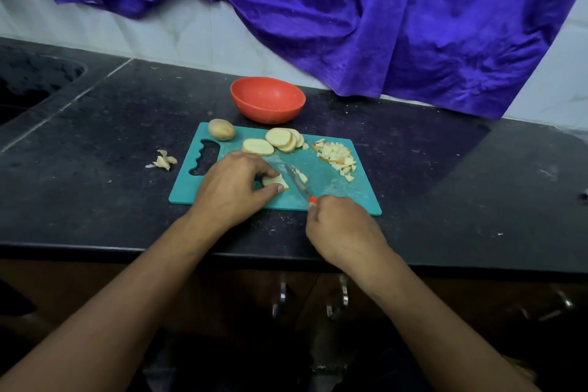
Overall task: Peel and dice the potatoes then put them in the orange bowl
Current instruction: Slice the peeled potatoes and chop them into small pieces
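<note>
Left grip (232, 186): thumb and fingers curled, pinching a potato piece (275, 181) flat on the teal cutting board (331, 192). Right grip (340, 229): clenched round the orange handle of the knife (297, 183); the blade lies just beside the held piece.

Sliced rounds (283, 138), a diced pile (337, 157) and one unpeeled potato (221, 129) occupy the board's far half. The orange bowl (268, 111), round and smooth, stands just beyond the far edge.

The dark speckled surface (445, 184) lies open to the right. Peel scraps (164, 161) lie left of the board's wavy handle cut-out.
</note>
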### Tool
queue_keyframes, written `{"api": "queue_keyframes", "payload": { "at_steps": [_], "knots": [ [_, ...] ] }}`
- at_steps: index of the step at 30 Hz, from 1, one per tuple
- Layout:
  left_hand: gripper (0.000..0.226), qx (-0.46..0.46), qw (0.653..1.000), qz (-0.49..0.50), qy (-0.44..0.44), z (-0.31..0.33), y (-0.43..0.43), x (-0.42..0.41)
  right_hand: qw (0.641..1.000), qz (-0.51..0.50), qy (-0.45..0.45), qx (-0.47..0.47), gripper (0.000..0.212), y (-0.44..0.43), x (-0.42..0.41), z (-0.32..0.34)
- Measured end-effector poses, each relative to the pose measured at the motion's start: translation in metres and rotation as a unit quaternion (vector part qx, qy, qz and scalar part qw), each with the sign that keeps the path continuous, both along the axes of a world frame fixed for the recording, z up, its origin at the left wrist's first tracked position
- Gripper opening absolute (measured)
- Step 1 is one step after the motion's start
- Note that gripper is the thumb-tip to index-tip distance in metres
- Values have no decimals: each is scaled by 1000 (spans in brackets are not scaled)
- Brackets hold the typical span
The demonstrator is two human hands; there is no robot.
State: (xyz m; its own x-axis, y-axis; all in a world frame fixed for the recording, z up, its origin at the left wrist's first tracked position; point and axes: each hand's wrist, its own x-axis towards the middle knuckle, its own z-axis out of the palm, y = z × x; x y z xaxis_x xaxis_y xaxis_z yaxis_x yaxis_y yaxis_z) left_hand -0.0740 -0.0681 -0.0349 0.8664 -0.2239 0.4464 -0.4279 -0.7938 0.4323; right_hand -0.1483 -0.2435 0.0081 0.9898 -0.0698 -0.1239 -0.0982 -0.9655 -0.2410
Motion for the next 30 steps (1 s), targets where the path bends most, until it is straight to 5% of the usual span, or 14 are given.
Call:
{"api": "queue_keyframes", "payload": {
  "at_steps": [30],
  "knots": [
    [34, -11, 1000, 0, 14, -2, 5, -2, 999, 21, 34, -30, 29, 27, 20, 31]
  ]
}}
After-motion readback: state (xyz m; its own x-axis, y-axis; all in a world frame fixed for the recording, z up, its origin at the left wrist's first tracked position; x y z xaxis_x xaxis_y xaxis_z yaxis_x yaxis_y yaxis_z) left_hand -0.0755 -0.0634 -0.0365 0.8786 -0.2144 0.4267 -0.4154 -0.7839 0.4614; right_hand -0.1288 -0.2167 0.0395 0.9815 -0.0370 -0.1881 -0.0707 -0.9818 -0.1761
